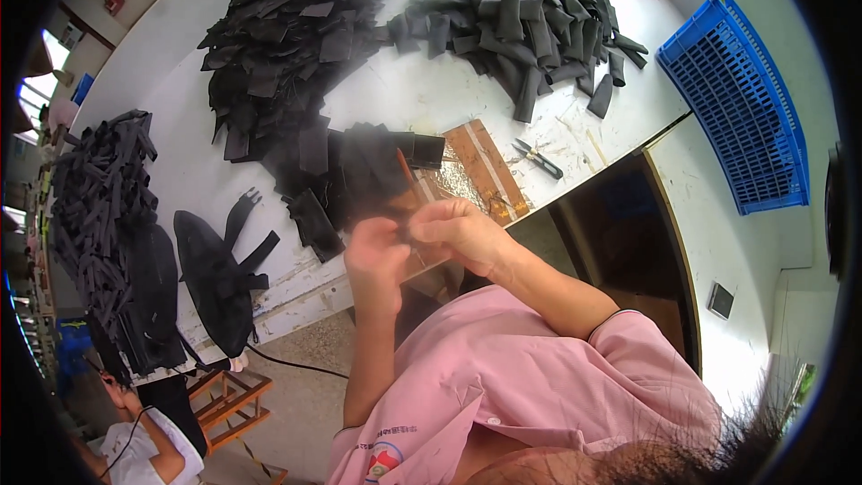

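My left hand (375, 256) and my right hand (460, 232) meet just over the table's near edge, fingers curled in and nearly touching. Both look closed; a small dark bit shows between them, too blurred to name. Right beyond them lie black fabric pieces (366, 166), smeared in the picture. An orange-brown rod (404, 163) stands beside these pieces. To its right is a brown wooden board (492, 166) with a pale strip along it. Small thread snips (539, 160) lie on the table farther right.
A big heap of flat black pieces (278, 45) covers the far left; rolled black tubes (530, 22) pile up at far right. Black strips (99, 198) and a black pouch (211, 278) with straps lie left. A blue crate (741, 108) stands right. Another person (153, 445) works at lower left.
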Demonstrator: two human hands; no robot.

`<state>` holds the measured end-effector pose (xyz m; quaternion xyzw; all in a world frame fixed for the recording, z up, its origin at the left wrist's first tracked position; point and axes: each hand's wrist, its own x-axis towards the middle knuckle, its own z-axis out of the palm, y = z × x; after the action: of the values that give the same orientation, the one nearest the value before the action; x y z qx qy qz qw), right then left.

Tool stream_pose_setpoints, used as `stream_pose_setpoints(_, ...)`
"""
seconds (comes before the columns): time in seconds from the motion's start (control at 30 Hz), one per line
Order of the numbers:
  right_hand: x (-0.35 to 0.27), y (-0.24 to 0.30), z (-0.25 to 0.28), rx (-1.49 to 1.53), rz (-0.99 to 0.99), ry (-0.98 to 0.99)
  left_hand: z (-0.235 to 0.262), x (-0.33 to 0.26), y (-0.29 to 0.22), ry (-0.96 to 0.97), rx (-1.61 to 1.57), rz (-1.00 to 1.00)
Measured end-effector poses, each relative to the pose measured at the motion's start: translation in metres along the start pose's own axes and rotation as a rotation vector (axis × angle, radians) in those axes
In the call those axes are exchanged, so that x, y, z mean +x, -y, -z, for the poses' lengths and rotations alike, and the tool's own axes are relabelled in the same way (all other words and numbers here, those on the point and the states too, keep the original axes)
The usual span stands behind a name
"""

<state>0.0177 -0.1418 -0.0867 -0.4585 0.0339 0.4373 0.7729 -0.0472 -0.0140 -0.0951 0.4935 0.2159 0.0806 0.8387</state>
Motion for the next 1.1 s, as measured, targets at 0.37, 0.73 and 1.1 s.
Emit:
stream_pose_setpoints(0.37,0.009,-0.009,0.006,0.028,0.105,0.004,-0.007,0.001,-0.002,0.02,-0.208,-0.052)
stream_pose_setpoints(0.73,-0.007,0.033,-0.012,-0.532,0.751,0.043,-0.033,0.0,-0.032,0.014,0.785,-0.88)
stream_pose_setpoints(1.1,0.028,0.075,-0.008,-0.393,0.183,0.084,-0.014,0.057,-0.035,0.499,-0.863,0.453)
